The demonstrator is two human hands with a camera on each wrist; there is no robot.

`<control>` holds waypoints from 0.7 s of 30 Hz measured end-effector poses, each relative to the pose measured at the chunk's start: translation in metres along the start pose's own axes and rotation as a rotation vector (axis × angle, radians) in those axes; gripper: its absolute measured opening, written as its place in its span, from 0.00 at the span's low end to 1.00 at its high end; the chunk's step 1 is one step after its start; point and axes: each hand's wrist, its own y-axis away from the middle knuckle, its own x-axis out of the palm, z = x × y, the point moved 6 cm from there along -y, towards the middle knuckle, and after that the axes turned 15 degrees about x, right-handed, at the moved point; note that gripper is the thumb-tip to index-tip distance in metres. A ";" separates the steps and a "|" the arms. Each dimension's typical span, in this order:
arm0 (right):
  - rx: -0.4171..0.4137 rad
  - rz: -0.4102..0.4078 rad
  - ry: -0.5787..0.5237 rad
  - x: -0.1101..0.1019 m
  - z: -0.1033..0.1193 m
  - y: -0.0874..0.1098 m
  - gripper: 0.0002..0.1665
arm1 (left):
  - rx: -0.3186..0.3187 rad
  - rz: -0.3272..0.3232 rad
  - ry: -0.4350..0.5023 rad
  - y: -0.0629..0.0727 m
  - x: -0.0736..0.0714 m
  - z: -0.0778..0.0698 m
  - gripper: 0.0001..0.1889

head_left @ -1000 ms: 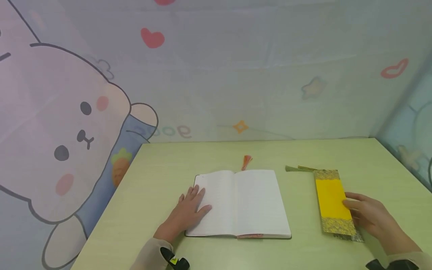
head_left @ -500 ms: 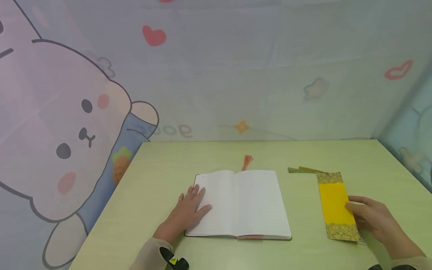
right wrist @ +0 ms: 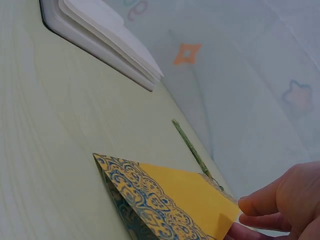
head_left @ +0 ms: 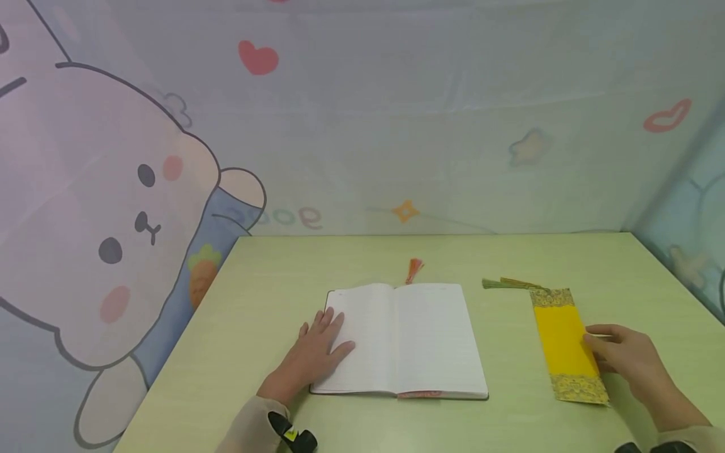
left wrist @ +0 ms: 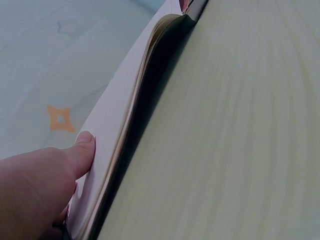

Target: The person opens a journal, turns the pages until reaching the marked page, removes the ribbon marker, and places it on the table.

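A notebook (head_left: pixel 436 340) lies open at blank, faintly lined pages on the table. My left hand (head_left: pixel 314 352) rests spread on its left page, the thumb (left wrist: pixel 85 145) lying on the paper in the left wrist view. To the right of it, my right hand (head_left: pixel 629 362) pinches the right edge of a yellow bookmark (head_left: pixel 561 340) with patterned ends. In the right wrist view the yellow bookmark (right wrist: pixel 185 195) is tilted, its edge raised at the fingers, with a darker patterned surface (right wrist: pixel 125 215) beneath it. Green and gold tassels (head_left: pixel 504 284) extend left from its far end.
An orange tassel (head_left: pixel 415 270) sticks out past the notebook's far edge, and a reddish patterned strip (head_left: pixel 419 395) shows under its near edge. Behind the pale table (head_left: pixel 255 264) hangs a printed cloth (head_left: pixel 368 126) with a cartoon bear.
My right hand and the yellow bookmark have shifted slightly right. The silvery piece that stuck out below the bookmark is now almost covered by it. My left hand has stayed on the page.
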 end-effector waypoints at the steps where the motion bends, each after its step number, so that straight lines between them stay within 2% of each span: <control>1: -0.006 -0.005 0.003 0.000 0.000 0.000 0.40 | 0.000 0.001 0.001 0.000 0.000 0.000 0.36; 6: -0.063 -0.055 0.082 -0.002 0.005 0.003 0.37 | 0.000 0.005 0.003 0.001 0.000 0.000 0.36; 13: -0.192 -0.184 0.256 0.001 0.018 0.014 0.32 | -0.003 0.012 0.008 0.002 -0.002 -0.001 0.37; 21: -0.299 -0.206 0.226 0.023 0.037 0.030 0.36 | -0.003 0.009 0.010 0.005 -0.004 -0.004 0.36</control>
